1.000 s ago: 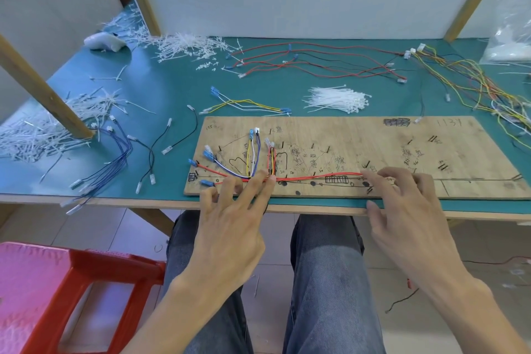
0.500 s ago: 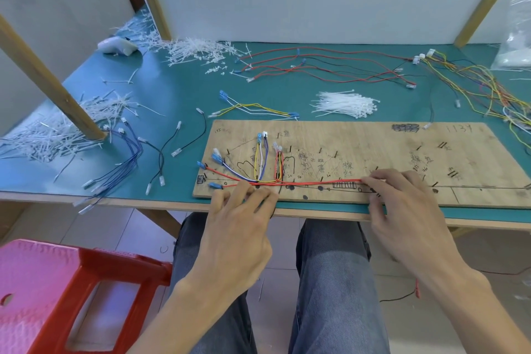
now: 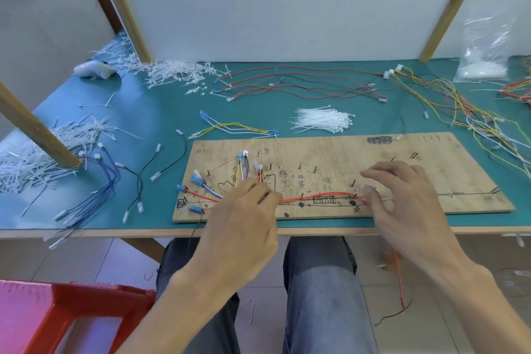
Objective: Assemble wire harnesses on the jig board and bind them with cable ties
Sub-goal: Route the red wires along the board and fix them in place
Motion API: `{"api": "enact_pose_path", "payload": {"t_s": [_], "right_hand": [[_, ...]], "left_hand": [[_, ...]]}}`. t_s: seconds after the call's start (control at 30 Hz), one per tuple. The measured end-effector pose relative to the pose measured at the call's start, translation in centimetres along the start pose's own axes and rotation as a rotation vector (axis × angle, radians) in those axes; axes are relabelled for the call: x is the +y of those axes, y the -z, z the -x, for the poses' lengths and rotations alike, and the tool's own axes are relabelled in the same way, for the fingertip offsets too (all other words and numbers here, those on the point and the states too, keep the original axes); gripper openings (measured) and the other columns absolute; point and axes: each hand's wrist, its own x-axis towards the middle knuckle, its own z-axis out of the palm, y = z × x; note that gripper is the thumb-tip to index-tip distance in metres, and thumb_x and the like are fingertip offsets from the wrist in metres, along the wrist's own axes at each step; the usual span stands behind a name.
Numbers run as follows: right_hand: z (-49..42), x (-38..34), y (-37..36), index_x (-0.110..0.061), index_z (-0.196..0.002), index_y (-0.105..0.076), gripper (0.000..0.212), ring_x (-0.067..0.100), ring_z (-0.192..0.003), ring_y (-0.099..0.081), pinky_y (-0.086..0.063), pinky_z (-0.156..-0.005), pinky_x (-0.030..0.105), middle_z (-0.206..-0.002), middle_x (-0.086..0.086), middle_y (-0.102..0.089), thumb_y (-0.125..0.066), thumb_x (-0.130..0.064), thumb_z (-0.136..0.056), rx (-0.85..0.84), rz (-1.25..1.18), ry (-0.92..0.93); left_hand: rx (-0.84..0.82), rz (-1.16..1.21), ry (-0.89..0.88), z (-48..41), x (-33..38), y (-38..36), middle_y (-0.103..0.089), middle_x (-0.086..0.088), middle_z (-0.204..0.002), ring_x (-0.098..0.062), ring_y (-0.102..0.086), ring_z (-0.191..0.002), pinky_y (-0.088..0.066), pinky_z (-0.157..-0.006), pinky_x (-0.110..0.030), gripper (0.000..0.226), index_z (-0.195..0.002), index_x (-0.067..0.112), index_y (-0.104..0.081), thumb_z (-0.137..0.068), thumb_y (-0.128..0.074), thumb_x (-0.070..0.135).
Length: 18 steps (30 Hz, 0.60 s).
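A wooden jig board [image 3: 402,149] with pegs and pen markings lies at the table's near edge. Red wires [image 3: 316,196] run along its lower line, and blue, yellow and white branches with blue terminals [image 3: 198,181] fan out at its left end. My left hand [image 3: 244,221] has its fingers curled onto the wire bundle where the branches meet the red run. My right hand [image 3: 402,204] rests on the board with fingers spread, its thumb at the right end of the red wires. A bundle of white cable ties [image 3: 321,121] lies just behind the board.
Loose red and black wires [image 3: 301,85] lie at the back, multicoloured wires [image 3: 459,106] at the right, and blue wires [image 3: 106,181] and black wires [image 3: 140,178] at the left. Cut tie scraps [image 3: 178,72] litter the back left. A red stool [image 3: 71,316] stands at my lower left.
My left hand's fingers went from straight to curled on the bundle. My right hand slid slightly up the board, its fingers now spread. The view shifted.
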Motion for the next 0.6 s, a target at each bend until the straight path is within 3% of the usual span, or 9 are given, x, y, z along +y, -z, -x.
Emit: {"api": "enact_pose_path", "payload": {"t_s": [0.1,0.17,0.27,0.4,0.5,0.6], "right_hand": [[-2.2,0.8,1.5,-0.018,-0.114,-0.077,0.019,0.021,-0.108,-0.055,-0.038,-0.098,0.027,-0.11,-0.005,-0.065,-0.069,-0.014,-0.097,0.086,-0.06,-0.042],[-3.9,1.6,2.3,-0.018,-0.108,-0.077,0.014,0.018,-0.095,-0.058,-0.046,-0.093,0.034,-0.101,-0.006,-0.067,-0.07,-0.014,-0.096,0.121,-0.096,-0.063],[-6.9,3.3,3.2,-0.02,-0.104,-0.078,0.011,0.007,-0.083,-0.06,-0.045,-0.084,0.028,-0.09,-0.012,-0.07,-0.071,-0.017,-0.096,0.104,-0.166,-0.151],[-10.8,7.2,3.6,-0.021,-0.102,-0.078,0.011,0.004,-0.081,-0.065,-0.044,-0.082,0.024,-0.085,-0.014,-0.072,-0.07,-0.017,-0.096,0.068,-0.182,-0.287],[-13.9,10.2,3.6,-0.023,-0.098,-0.079,0.013,0.005,-0.082,-0.066,-0.048,-0.083,0.026,-0.086,-0.011,-0.073,-0.068,-0.016,-0.095,0.066,-0.192,-0.367],[-17.7,13.1,3.3,-0.019,-0.1,-0.081,0.015,0.016,-0.089,-0.069,-0.051,-0.087,0.029,-0.088,-0.004,-0.074,-0.067,-0.014,-0.094,0.067,-0.156,-0.416]], "left_hand": [[-0.016,0.018,-0.063,-3.9,1.6,0.0,-0.068,0.007,-0.106,-0.015,-0.061,-0.101,-0.058,-0.075,-0.034,0.026,-0.109,0.02,-0.072,-0.095,-0.051,0.02],[-0.097,0.04,-0.096,-7.3,2.7,-1.0,-0.066,0.006,-0.109,-0.019,-0.061,-0.104,-0.057,-0.079,-0.042,0.026,-0.112,0.02,-0.07,-0.101,-0.046,0.025],[-0.21,0.005,-0.131,-13.0,4.6,-3.2,-0.066,-0.002,-0.102,-0.029,-0.063,-0.098,-0.054,-0.077,-0.043,0.027,-0.102,0.018,-0.066,-0.104,-0.043,0.033],[-0.411,-0.077,-0.128,-18.5,6.3,-6.8,-0.063,-0.01,-0.106,-0.035,-0.063,-0.098,-0.043,-0.071,-0.037,0.014,-0.102,0.017,-0.063,-0.097,-0.051,0.023],[-0.552,-0.055,-0.144,-20.4,6.0,-8.8,-0.062,-0.009,-0.109,-0.034,-0.062,-0.101,-0.051,-0.076,-0.04,0.009,-0.098,0.016,-0.056,-0.091,-0.051,0.014],[-0.618,0.012,-0.144,-21.3,5.4,-9.7,-0.063,-0.005,-0.104,-0.031,-0.062,-0.1,-0.056,-0.085,-0.046,0.009,-0.091,0.019,-0.055,-0.087,-0.052,0.011]]}}
